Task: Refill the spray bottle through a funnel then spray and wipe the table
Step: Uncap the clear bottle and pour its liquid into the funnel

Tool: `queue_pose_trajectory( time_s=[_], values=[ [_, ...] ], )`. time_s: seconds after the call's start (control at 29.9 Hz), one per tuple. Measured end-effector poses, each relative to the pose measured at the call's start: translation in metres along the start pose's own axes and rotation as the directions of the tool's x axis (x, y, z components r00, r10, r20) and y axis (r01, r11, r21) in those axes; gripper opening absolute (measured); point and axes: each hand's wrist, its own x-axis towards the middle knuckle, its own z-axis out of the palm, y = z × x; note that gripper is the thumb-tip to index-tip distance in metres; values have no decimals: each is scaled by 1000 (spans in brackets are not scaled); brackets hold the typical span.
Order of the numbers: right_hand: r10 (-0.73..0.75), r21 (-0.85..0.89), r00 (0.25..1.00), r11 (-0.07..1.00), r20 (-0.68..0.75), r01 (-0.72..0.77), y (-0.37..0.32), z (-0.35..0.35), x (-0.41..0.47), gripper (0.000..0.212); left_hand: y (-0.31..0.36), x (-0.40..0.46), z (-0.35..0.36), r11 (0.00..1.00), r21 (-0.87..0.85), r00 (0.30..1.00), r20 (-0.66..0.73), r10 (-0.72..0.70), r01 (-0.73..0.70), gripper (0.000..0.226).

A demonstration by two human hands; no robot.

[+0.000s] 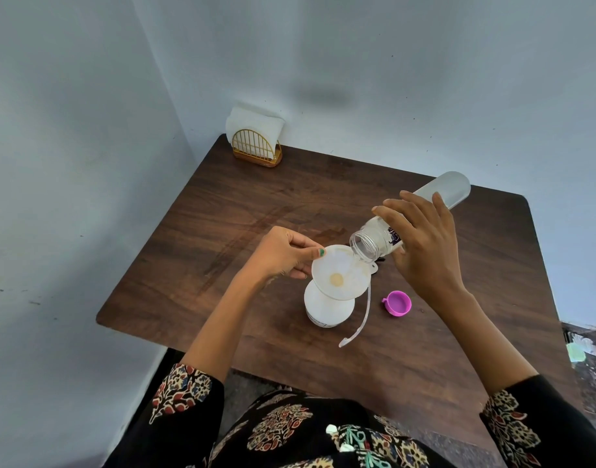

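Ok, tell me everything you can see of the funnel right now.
The funnel is white, translucent plastic by its look, with a wide round bowl and a small tan opening at its centre. It sits upright in the neck of the white spray bottle near the middle of the wooden table. The left hand pinches its near-left rim. The tilted clear bottle, held by the right hand, has its open mouth over the far-right rim; actual contact cannot be judged.
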Motion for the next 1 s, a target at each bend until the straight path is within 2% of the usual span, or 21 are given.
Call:
queue_pose_trajectory(
  time_s=[1.0],
  values=[
    [-2, -2, 1000, 1000, -15, 2, -3, -2, 0, 68, 1, -2, 0, 1000, -1, 1000, -1, 4, -4, 13]
  ],
)
